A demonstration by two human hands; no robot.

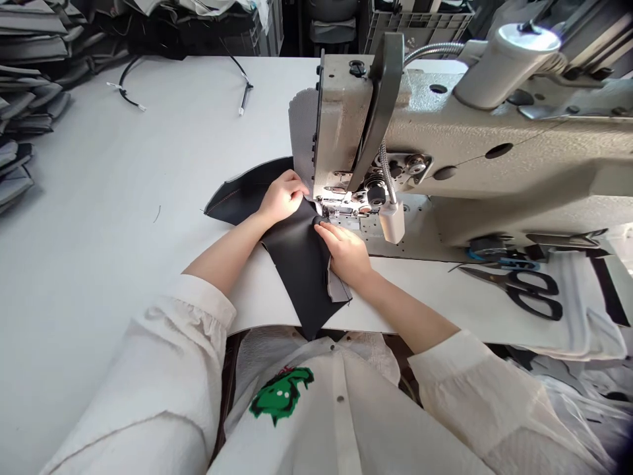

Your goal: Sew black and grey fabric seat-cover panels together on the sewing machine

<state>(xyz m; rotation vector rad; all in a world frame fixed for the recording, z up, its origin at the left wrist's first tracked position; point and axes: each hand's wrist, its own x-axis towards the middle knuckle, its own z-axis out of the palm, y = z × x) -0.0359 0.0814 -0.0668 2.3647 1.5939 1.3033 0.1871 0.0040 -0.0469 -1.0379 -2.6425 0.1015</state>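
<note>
A black leather-like piece (301,264) with grey backing lies across the table edge, its front corner hanging towards my lap. Its upper side runs in under the sewing machine's needle area (329,210). Left of the needle, my left hand (283,198) is closed in a pinch on the piece. My right hand (345,252) grips its right edge just in front of the presser foot, fingers together, thumb hidden. A stitched black panel (247,191) extends left behind my left wrist. Grey fabric (302,132) lies beyond the needle, partly hidden by the machine head.
The sewing machine (475,145) fills the right side, with a small lamp (392,221) hanging near the needle. Black scissors (524,290) lie at the right by a white cloth (568,310). Stacked fabric pieces (30,72) stand at the left. Two black cords (126,89) lie on the white table (99,264).
</note>
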